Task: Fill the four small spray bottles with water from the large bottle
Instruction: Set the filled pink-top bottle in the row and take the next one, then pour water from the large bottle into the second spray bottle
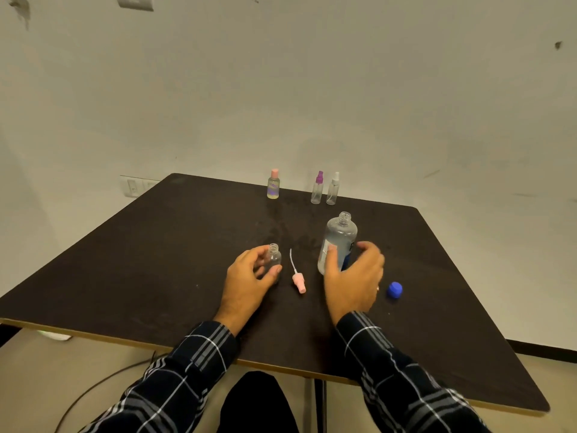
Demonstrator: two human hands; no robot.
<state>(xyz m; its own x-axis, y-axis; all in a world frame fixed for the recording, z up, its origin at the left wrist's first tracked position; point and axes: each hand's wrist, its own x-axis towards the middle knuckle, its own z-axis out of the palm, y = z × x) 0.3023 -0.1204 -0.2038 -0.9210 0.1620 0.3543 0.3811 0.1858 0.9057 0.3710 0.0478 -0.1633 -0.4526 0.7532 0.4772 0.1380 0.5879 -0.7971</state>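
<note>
The left hand (249, 276) grasped a small clear uncapped spray bottle (274, 257) standing on the dark table (156, 260), its base hidden by the fingers. The right hand (354, 276) curled around the large clear open water bottle (338, 239); firm contact could not be told. A pink spray pump (298, 278) lay between them.

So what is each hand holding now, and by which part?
The left hand holds the small open bottle by its body. The right hand curls around the large bottle's lower body; a firm grip cannot be told.
</note>
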